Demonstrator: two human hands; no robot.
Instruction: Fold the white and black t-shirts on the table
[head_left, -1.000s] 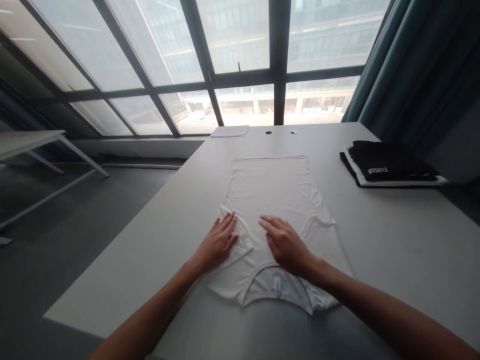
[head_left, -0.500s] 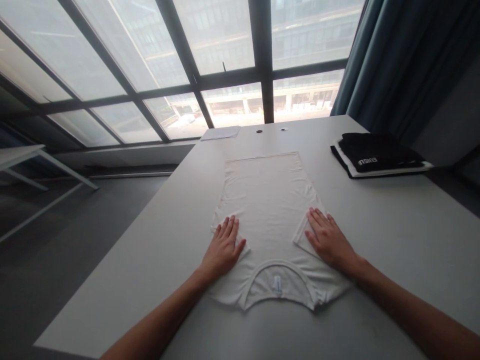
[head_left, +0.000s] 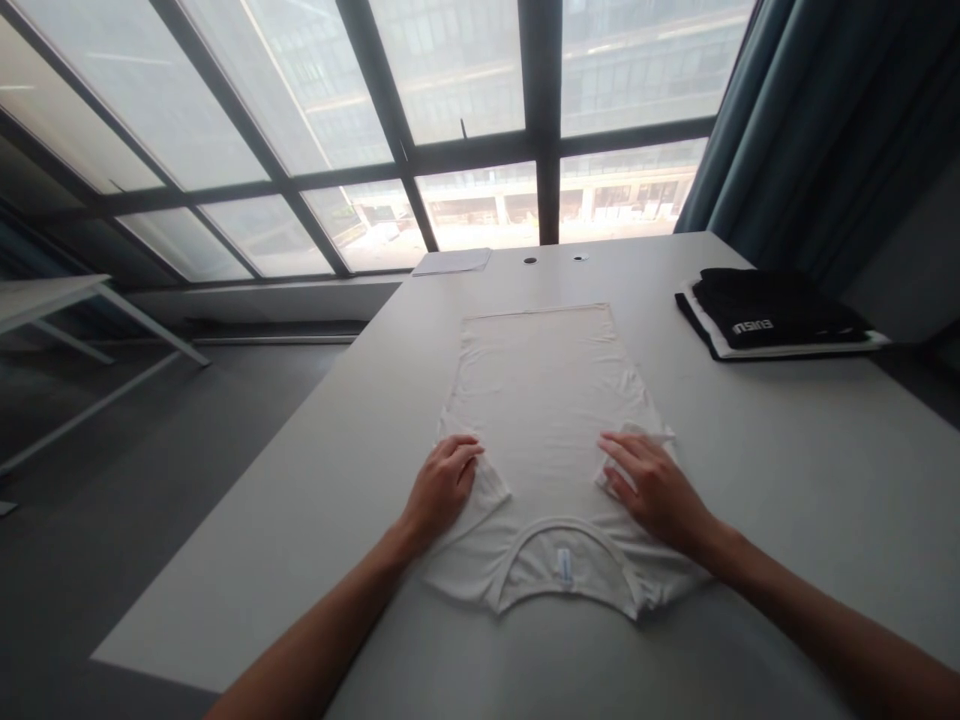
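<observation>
A white T-shirt lies spread on the table with its collar towards me and its hem at the far end. Both sleeves are folded inward over the body. My left hand is at the left sleeve, its fingers bent and drawn together with the thumb on the cloth. On the right sleeve rests my right hand, fingers loosely curved and thumb apart from them. Beside that hand the shirt's edge is slightly bunched and raised. A small white label shows inside the collar.
The white table reaches towards the windows. A folded stack of black and white clothes sits at the right, near a dark blue curtain. Some paper lies at the far left corner. Another table stands left.
My flat, spread hands have bent their fingers; the left fingers have drawn together. The cloth beside my right hand has bunched up. The whole view has shifted slightly.
</observation>
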